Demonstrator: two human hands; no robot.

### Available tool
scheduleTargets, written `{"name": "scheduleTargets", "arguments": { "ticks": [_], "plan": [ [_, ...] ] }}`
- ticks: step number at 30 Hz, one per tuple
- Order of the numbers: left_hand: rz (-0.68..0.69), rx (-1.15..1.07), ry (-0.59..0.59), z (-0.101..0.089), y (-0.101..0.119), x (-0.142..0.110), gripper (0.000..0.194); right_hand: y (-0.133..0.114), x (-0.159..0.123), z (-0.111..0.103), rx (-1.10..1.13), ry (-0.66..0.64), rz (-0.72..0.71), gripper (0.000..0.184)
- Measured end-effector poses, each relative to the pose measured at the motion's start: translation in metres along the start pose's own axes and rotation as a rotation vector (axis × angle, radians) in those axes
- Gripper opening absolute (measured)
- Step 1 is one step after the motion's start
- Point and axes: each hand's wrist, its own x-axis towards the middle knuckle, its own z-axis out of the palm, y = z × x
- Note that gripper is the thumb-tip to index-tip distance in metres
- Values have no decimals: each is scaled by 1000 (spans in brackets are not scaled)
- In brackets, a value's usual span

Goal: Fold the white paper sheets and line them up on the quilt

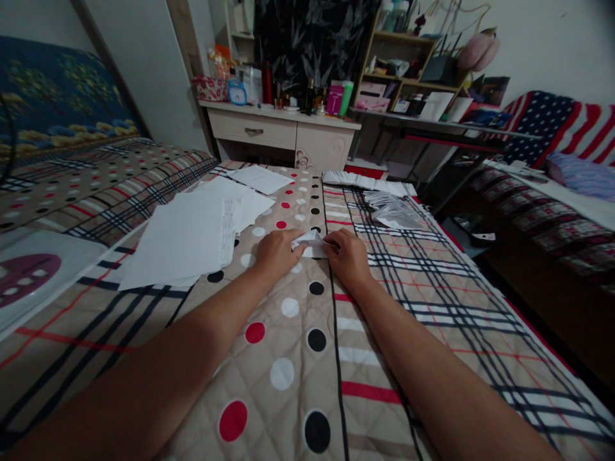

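Note:
Between my two hands is a small folded piece of white paper (pixel 314 246), low over the patterned bedspread (pixel 288 339). My left hand (pixel 277 255) pinches its left end, the thumb on the near side. At the right end, the thumb and fingers of my right hand (pixel 350 256) close on the paper's edge. A raised crease shows along the top of the paper. To the left of my left hand lies a spread pile of white paper sheets (pixel 177 237), some with print along the edge.
Beyond my right hand lie a long row of folded white papers (pixel 369 183) and a fanned stack of folded papers (pixel 396 211). A clear plastic bag (pixel 43 275) with a purple print is at the left. A white dresser (pixel 254 134) stands behind the bed.

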Motion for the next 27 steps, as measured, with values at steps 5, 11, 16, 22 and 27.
{"name": "scheduleTargets", "arguments": {
  "ticks": [5,11,16,22,27],
  "plan": [
    [86,-229,21,2,-6,0,68,16,0,-11,-129,97,111,13],
    [66,-396,3,7,-15,3,58,76,5,-42,-174,375,325,21],
    [56,-405,0,8,-15,4,54,135,8,-65,-243,490,479,23],
    [48,-385,-13,5,-13,4,50,166,14,-72,-322,548,604,25],
    [54,-339,-34,4,-13,4,44,163,26,-68,-436,483,618,24]
  ]
}}
